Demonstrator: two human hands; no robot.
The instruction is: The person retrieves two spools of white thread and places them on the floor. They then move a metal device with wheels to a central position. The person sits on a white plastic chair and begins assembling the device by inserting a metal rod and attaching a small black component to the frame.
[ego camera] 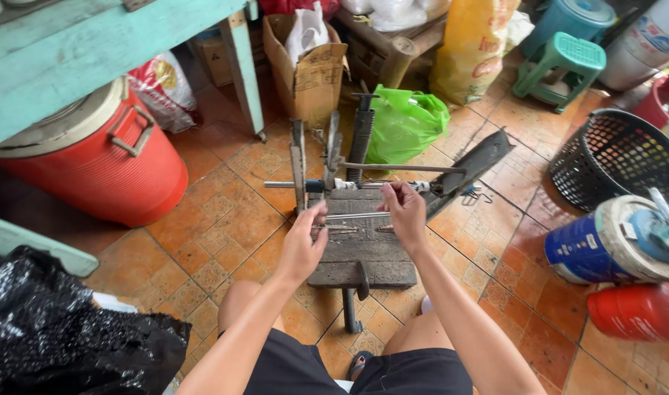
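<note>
Left hand and right hand each pinching an end of a thin metal rod, above a wooden bench, orange tiled floor.

I see soft, even daylight across the scene, brightest toward one and two o'clock, where the yellow sack and white bags nearly wash out. Shadows are faint and diffuse under the wooden bench. The black plastic bag at eight o'clock throws small specular glints. Focus is crisp in the middle; my left hand and right hand show no motion blur. Wide-angle stretching bends the edges, notably the teal table at ten o'clock.
</note>
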